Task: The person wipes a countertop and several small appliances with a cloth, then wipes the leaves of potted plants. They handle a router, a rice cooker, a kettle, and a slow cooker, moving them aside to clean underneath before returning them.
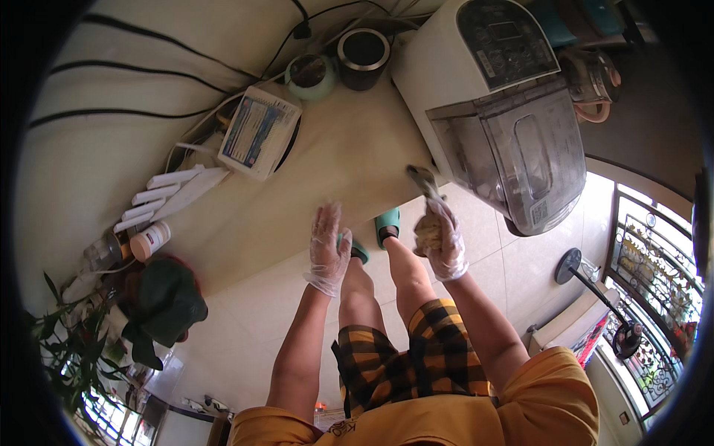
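Note:
My left hand [328,249], in a clear plastic glove, hovers over the front edge of the pale countertop [335,149] with its fingers stretched out and nothing in it. The fingertips are a little blurred. My right hand [448,241], gloved the same way, is closed round a crumpled grey-brown cloth [428,229]. One end of the cloth sticks out past the fingers toward the counter edge, beside the white machine [439,89] with a clear grey front bin [532,156]. Whether the cloth touches the counter, I cannot tell.
At the back stand a dark-topped cylinder [363,56] and a pale green round pot [310,76]. A white labelled box [259,134], a white router with several antennas [167,197], a pink-white jar [150,241] and a leafy plant [167,297] line the left. Black cables [149,70] cross the wall.

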Demonstrator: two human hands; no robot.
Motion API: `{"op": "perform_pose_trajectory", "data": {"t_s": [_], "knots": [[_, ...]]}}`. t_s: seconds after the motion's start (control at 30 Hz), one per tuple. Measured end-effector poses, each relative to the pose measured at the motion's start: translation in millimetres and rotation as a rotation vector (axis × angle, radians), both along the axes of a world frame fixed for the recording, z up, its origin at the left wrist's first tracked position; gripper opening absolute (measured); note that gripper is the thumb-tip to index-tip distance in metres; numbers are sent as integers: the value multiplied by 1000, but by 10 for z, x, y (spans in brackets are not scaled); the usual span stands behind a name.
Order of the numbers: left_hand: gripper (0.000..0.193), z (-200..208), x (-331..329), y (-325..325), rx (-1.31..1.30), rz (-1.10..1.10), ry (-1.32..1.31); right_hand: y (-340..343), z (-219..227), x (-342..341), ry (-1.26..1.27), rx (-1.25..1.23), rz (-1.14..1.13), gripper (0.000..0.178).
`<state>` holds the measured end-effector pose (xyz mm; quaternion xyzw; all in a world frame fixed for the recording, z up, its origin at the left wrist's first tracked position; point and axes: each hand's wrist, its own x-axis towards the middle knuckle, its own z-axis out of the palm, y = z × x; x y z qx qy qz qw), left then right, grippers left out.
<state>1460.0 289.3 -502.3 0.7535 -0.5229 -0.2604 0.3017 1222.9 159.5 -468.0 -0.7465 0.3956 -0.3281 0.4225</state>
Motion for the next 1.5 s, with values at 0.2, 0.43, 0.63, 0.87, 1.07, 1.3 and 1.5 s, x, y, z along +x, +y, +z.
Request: {"op": "perform_pose_trajectory", "data": {"t_s": [0.2,0.43,0.63,0.87,1.07,1.3,1.5], "knots": [[43,5,-93,234,-124,370,143,-368,-536,949,532,-262,-127,75],[38,232,-43,672,-200,727,281,1276,-775,2136,789,-572,772,61],[34,350,266,1435,-91,825,148,1432,-566,2267,409,87,803,49],[31,1025,-36,1230,-91,761,358,470,755,777,-82,1126,-12,35],[35,1658,-667,198,-182,260,457,-198,2022,-456,-608,1026,-188,42],[54,2075,-1390,-1147,-351,102,344,-1390,2235,-761,-497,624,-150,52],[74,1960,-1904,-1927,-425,331,449,-1648,2444,-657,421,-436,263,88]]}}
